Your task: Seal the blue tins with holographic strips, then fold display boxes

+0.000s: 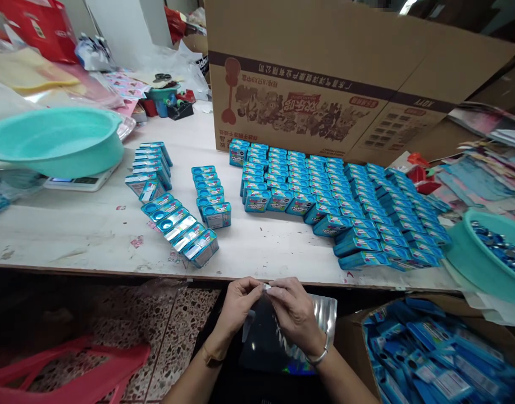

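Note:
My left hand point(239, 304) and my right hand point(296, 310) meet just below the table's front edge, fingertips pinched together on a small whitish edge. It appears to belong to a clear, shiny plastic bag point(326, 311) that hangs over my dark lap, partly behind my right hand. Both hands are closed. Nearest on the table stand small blue boxes: a slanted row point(179, 227) with round or rectangular tops showing, and a short upright row point(210, 193) beside it.
Many blue boxes point(299, 202) stand in packed rows before a large carton point(299, 73). A teal basin point(55, 137) rests on a scale point(86, 180); another basin point(472, 255) holds shiny blue pieces. An open carton of blue packages point(438, 348) and a red stool point(84, 367) flank me.

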The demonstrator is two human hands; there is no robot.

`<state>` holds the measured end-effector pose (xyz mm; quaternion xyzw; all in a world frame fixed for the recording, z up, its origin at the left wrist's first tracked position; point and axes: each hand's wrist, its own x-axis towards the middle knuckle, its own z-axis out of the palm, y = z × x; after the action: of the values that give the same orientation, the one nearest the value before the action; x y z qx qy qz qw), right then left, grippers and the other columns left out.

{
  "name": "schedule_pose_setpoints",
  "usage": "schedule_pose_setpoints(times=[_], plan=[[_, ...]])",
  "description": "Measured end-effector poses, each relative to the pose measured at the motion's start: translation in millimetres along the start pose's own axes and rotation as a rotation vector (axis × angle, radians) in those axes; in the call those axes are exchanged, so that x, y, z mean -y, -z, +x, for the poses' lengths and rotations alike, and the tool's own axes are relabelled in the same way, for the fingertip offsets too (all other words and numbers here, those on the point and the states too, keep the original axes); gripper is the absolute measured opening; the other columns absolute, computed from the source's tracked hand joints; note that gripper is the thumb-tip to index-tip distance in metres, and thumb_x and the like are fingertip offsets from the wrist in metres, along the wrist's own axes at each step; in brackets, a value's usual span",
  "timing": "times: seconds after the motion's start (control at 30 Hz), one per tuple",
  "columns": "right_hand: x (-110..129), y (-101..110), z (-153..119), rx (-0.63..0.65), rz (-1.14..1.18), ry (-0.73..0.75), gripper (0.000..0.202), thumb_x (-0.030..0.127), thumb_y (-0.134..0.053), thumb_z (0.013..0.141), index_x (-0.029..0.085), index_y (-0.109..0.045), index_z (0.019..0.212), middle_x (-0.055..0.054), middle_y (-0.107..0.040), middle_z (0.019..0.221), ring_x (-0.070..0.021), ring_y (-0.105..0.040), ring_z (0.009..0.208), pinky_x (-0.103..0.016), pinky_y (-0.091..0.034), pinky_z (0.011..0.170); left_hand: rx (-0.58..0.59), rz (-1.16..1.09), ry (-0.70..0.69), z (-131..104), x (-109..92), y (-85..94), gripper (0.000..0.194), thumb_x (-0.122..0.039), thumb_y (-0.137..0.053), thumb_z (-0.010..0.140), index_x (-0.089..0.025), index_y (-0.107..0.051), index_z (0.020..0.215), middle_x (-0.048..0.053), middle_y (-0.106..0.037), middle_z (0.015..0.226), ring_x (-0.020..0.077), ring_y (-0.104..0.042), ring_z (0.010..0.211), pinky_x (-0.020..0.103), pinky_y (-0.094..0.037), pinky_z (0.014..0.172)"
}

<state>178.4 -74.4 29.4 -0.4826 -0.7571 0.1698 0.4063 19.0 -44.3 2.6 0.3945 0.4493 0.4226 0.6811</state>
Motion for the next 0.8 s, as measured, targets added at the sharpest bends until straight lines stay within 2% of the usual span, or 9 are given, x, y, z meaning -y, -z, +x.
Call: schedule_pose_setpoints(times=[0.13, 0.3, 0.5, 0.67, 0.8], plan=[[0, 0, 3, 0.053, 0.017, -0.129, 0.011, 0.018, -0.059, 0.094, 0.023, -0.065, 0.103, -0.005, -0.067, 0.089, -0.0199, -0.062, 0.085, -0.034, -0.053, 0.073, -0.011, -0.019, 0.018, 0, -1, 3.6, 0.03, -0.044, -0.08, 0.066, -0.015, -0.074, 0.068, 0.002, -0.07, 0.066, 0.0117, -0.056, 0.058, 0.022, -0.046, 0.059], [-2, -3, -5, 0.051, -0.09, -0.004, 0.018, 0.017, -0.057, 0.095, 0.023, -0.067, 0.108, -0.007, -0.07, 0.091, -0.0202, -0.063, 0.082, -0.036, -0.053, 0.073, -0.039, 0.006, -0.034, 3, 2, 4.6, 0.015, -0.029, -0.079, 0.063, -0.016, -0.073, 0.066, 0.002, -0.071, 0.065, 0.0131, -0.061, 0.06, 0.023, -0.048, 0.062], [-1, -4, -12, -0.067, -0.098, 0.111, 0.023, 0.01, -0.061, 0.09, 0.025, -0.067, 0.106, -0.007, -0.072, 0.096, -0.0203, -0.066, 0.087, -0.036, -0.055, 0.075, -0.061, 0.057, -0.051, 1, -1, 4.0, 0.011, -0.027, -0.077, 0.062, -0.017, -0.072, 0.063, 0.003, -0.071, 0.064, 0.014, -0.061, 0.06, 0.024, -0.049, 0.062], [-3, -1, -8, -0.015, -0.022, -0.037, 0.019, 0.014, -0.061, 0.091, 0.024, -0.064, 0.108, -0.006, -0.071, 0.093, -0.0209, -0.065, 0.086, -0.036, -0.055, 0.074, -0.05, 0.076, -0.041, 2, -3, 6.7, 0.012, -0.027, -0.079, 0.061, -0.017, -0.073, 0.065, 0.002, -0.07, 0.064, 0.0139, -0.06, 0.06, 0.024, -0.049, 0.061], [-7, -1, -12, -0.019, -0.096, 0.026, 0.019, 0.012, -0.061, 0.092, 0.024, -0.066, 0.106, -0.006, -0.071, 0.094, -0.0211, -0.065, 0.085, -0.038, -0.054, 0.075, -0.054, 0.123, -0.071, 3, -1, 9.3, 0.01, -0.024, -0.077, 0.062, -0.016, -0.073, 0.067, 0.002, -0.069, 0.065, 0.0143, -0.059, 0.063, 0.024, -0.047, 0.063]])
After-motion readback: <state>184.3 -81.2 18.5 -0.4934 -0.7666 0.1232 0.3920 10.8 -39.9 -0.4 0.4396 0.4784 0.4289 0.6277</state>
